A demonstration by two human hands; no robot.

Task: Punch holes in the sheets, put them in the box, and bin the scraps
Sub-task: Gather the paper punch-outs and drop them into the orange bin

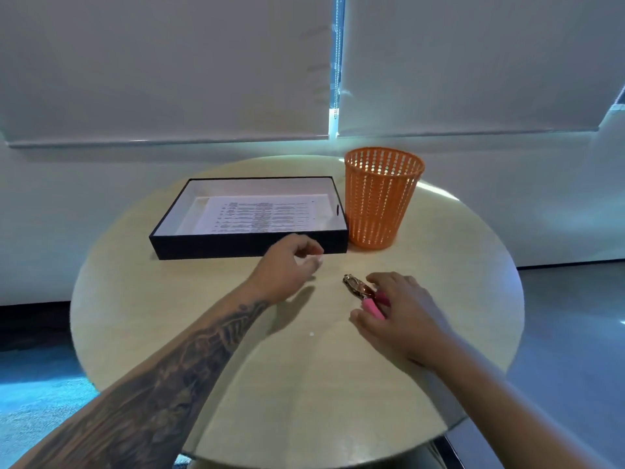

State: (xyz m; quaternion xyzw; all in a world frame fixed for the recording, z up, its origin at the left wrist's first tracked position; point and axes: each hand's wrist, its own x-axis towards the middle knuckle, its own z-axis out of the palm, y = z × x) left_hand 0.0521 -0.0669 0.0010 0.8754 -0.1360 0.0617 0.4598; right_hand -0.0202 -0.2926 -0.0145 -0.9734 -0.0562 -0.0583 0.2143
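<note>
We see the left hand (pixel 287 262) curled over pale scraps (pixel 313 261) before the box (pixel 250 245) (sheets (pixel 260 216) inside); the right hand (pixel 395 309) loosely grips the punch (pixel 363 292) mid-tabletop (pixel 169 316), bin (pixel 382 198) toward the far edge.

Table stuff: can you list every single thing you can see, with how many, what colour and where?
Table: one, round, pale wood, under everything.
Box: one, black outside, white inside, far left of centre.
Printed sheet: at least one, white, lying in the box.
Bin: one, orange mesh, right beside the box.
Hole punch: one, metal with pink handles, on the table.
Paper scrap: one tiny white dot, on the table near the front.
Blinds: two, white, behind.
Left hand: pinching small white bits.
Right hand: on the punch handles.
</note>
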